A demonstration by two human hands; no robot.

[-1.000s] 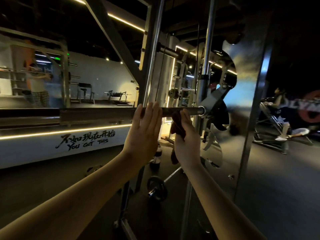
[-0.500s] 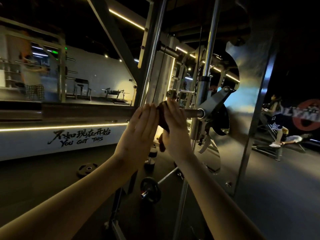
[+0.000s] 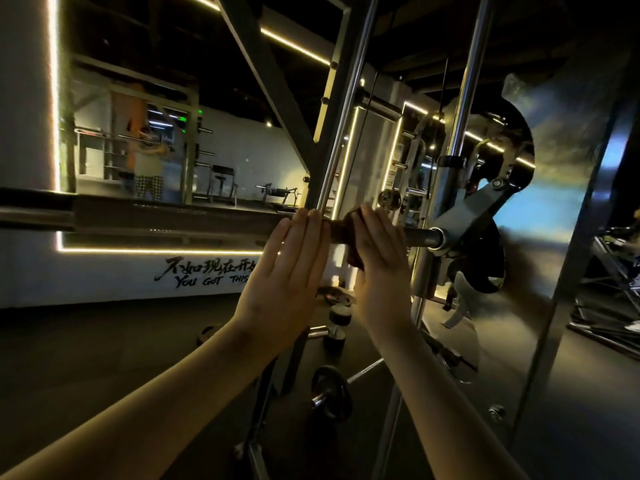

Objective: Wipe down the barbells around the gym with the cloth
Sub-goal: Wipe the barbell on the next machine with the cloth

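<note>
A long steel barbell (image 3: 166,220) runs level across the view at chest height and ends in the machine's sliding hook carriage (image 3: 474,206) on the right. My left hand (image 3: 284,271) is raised with straight fingers, their tips touching the bar. Beside it my right hand (image 3: 377,261) presses a dark brown cloth (image 3: 343,230) against the bar; the cloth wraps the bar and hangs a little below it. How the right fingers lie behind the cloth is hidden.
Chrome guide rods (image 3: 467,81) and a slanted black frame beam (image 3: 266,74) rise around the bar. A barbell with a small plate (image 3: 330,393) and dumbbells (image 3: 337,327) lie on the dark floor below. A polished steel panel (image 3: 568,202) stands at right. A mirror wall (image 3: 207,161) is behind.
My right hand and the cloth slid left along the bar from near the carriage to beside my left hand. The view shifted slightly; my left hand stayed on the bar.
</note>
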